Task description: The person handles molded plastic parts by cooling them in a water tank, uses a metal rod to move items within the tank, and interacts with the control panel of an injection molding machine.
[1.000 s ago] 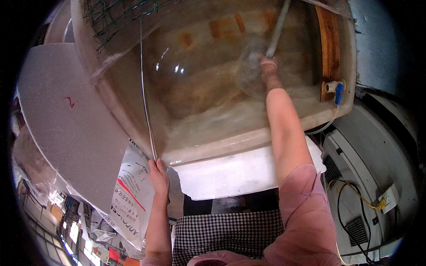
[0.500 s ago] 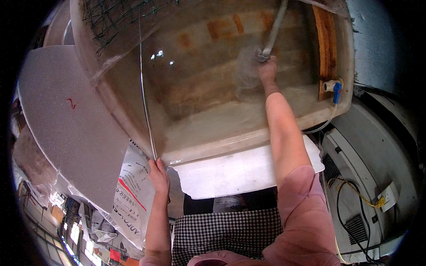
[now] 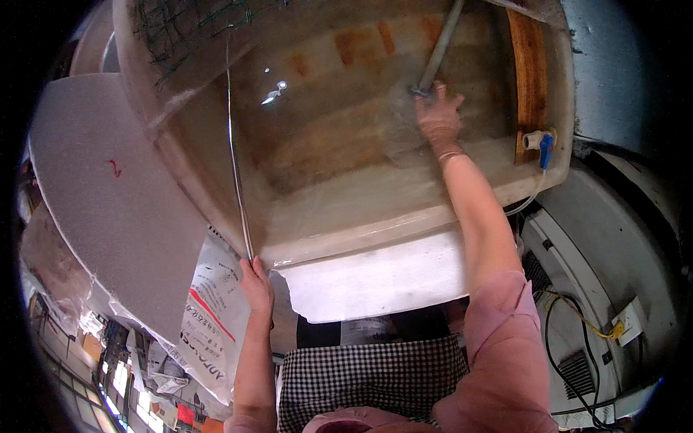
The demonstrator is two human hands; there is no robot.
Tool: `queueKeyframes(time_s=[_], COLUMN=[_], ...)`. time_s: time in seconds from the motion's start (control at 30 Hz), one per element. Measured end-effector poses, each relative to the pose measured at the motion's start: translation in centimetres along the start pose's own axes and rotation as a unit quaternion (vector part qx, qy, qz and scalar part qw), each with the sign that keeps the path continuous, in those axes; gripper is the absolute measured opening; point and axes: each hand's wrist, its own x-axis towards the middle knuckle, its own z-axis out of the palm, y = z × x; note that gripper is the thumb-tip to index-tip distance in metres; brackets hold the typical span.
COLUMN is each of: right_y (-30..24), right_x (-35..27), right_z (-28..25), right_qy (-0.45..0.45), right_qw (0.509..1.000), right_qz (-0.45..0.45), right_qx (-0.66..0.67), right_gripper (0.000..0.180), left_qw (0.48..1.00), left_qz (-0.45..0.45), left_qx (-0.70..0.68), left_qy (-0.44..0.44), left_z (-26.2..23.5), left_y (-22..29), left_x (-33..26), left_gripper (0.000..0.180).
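Note:
My left hand [image 3: 258,285] is closed round the near end of a thin shiny metal rod [image 3: 235,159] at the tub's near edge. The rod runs away from me across the left part of a large, pale tub [image 3: 375,234] of murky water. My right hand [image 3: 440,119] reaches into the tub, fingers spread, beside the lower end of a slanting grey pipe [image 3: 442,47]. No grip on the pipe shows. Around the pipe's end lies a hazy, pale patch in the water that I cannot make out.
Green netting [image 3: 188,22] hangs over the far left corner. A wooden board [image 3: 529,79] and a blue-handled valve [image 3: 546,150] are at the tub's right side. White foam board [image 3: 375,281] sits below the near rim, a large grey-white sheet [image 3: 115,195] stands left, and cables [image 3: 577,317] hang right.
My right hand has come off the pipe's lower end, and its fingers have spread slightly to the right. My left hand still holds the rod. Light glints on the water have shifted.

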Motion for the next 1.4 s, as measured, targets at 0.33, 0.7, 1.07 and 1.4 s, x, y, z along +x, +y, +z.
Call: queueKeyframes(time_s=[0.33, 0.7, 1.07, 1.4], right_y=[2.1, 3.8, 4.6, 2.2], right_x=[-2.0, 0.9, -0.1, -0.5], right_z=[2.9, 0.8, -1.2, 2.3], right_qy=[-0.139, -0.166, -0.126, -0.064], right_qw=[0.903, 0.895, 0.897, 0.916], right_qz=[-0.340, -0.273, -0.280, -0.347], right_qx=[-0.221, -0.310, -0.317, -0.191], right_gripper=[0.050, 0.054, 0.048, 0.050], left_qw=[1.000, 1.000, 1.000, 0.999], left_qz=[0.000, 0.012, 0.016, 0.022], left_qx=[0.005, 0.001, 0.004, 0.014], left_qy=[0.007, 0.013, 0.019, 0.024], left_z=[0.0, 0.2, 0.3, 0.4], left_y=[0.3, -0.2, -0.1, 0.1], left_x=[-0.1, -0.1, -0.1, -0.2], left_gripper=[0.022, 0.022, 0.022, 0.022])
